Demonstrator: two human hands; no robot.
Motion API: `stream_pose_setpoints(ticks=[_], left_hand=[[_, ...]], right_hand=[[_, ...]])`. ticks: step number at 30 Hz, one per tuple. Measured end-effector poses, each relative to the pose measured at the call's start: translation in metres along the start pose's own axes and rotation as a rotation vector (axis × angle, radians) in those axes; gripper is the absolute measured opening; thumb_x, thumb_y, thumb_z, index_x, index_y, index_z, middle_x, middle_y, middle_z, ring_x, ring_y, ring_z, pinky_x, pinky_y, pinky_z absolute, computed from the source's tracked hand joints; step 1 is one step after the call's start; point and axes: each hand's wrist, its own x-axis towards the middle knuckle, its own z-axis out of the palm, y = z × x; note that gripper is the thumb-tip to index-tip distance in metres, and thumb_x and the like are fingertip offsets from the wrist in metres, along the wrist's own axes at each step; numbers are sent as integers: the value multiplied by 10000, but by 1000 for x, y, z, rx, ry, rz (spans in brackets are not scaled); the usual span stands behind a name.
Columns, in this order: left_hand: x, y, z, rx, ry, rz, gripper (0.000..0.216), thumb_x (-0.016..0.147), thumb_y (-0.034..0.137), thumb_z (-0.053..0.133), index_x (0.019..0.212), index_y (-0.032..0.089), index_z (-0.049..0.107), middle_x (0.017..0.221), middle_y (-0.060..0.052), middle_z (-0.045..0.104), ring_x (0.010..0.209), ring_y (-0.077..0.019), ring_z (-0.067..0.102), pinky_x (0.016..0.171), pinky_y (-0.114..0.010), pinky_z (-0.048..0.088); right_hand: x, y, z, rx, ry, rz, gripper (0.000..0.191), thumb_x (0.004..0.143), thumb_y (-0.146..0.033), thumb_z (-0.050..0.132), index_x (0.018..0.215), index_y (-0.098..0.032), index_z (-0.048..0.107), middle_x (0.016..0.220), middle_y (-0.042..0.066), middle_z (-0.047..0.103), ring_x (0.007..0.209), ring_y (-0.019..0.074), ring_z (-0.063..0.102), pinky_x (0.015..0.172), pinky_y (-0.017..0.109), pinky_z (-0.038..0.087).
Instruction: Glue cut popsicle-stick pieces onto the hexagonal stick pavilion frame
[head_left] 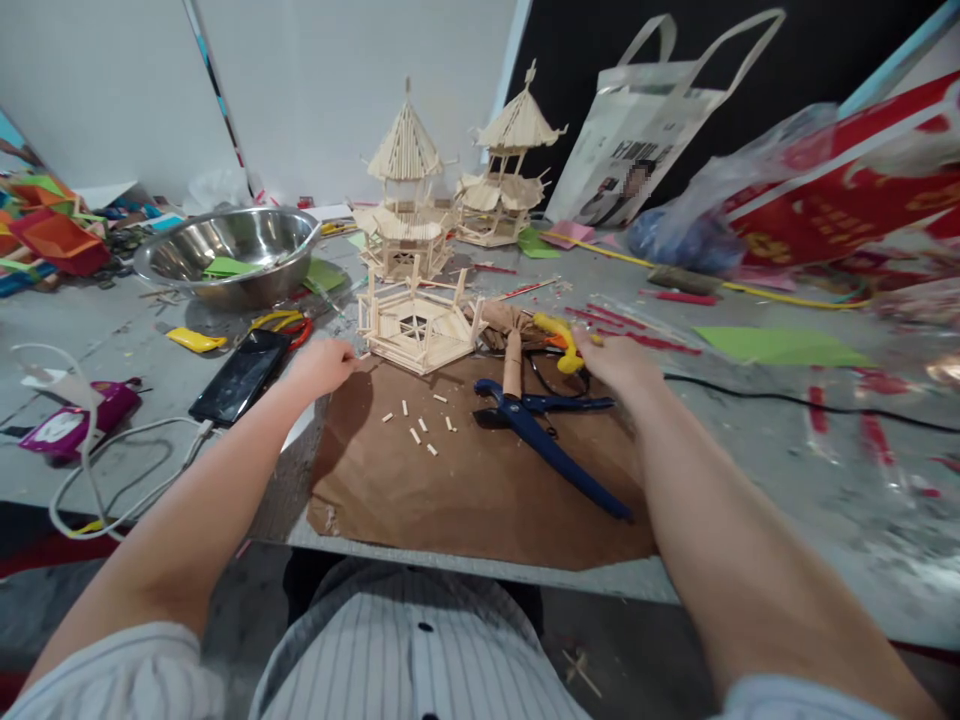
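My left hand (330,368) is pinched at the left side of a six-sided stick base (420,330), with a small pale stick end (365,356) showing at its fingertips. My right hand (611,358) grips a yellow glue gun (562,340), whose front points left over crumpled brown paper. Several short cut stick pieces (422,425) lie on a brown paper sheet (465,510) in front of the base. Blue-handled cutters (555,450) rest on the sheet below my right hand, touching a brown cylindrical piece (512,365).
Behind the base stand two stick pagodas (406,150) (519,125). A steel bowl (225,255), a phone (240,375), a yellow cutter knife (196,340) and a purple charger (86,420) with white cable are at left. A white bag (637,130) and a black cord (795,402) are at right.
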Motion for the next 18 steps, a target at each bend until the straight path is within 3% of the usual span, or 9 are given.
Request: stream_pose_setpoints(ticks=[2,6,11,15,18], left_hand=[[4,0,2,8,7,-26,269,761,362,473,799,195,681,809,-57,691,769,-173,617,652,-221,429],[9,2,2,30,8,-42,296,765,368,468,846,187,688,873,-81,687,826,-198,620,704,-244,448],[14,4,-1,31,-28,-46,278,738,343,483,846,198,693,882,-84,686,834,-214,621,707,-260,458],[17,8,-7,26,-65,-40,258,709,321,501,834,208,697,855,-66,691,810,-207,626,703,-250,459],[19,11,-12,-10,-106,-57,244,695,299,506,807,200,700,747,-49,690,752,-188,628,661,-223,454]], right_hand=[[-5,-3,-6,-140,25,40,639,787,-653,301,868,-116,639,928,218,600,1020,400,534,776,517,428],[-20,-17,-19,-186,98,-1,609,803,-625,310,988,-151,644,977,202,600,1025,390,534,780,528,421],[-41,-52,-25,-117,160,-302,393,835,-435,396,994,-168,637,952,149,645,975,332,571,796,459,428],[-56,-92,-13,20,74,-547,245,793,-278,473,931,-174,647,927,87,668,883,242,602,800,381,441],[-56,-117,4,177,-28,-596,215,747,-191,512,909,-163,649,875,66,671,800,184,606,767,324,456]])
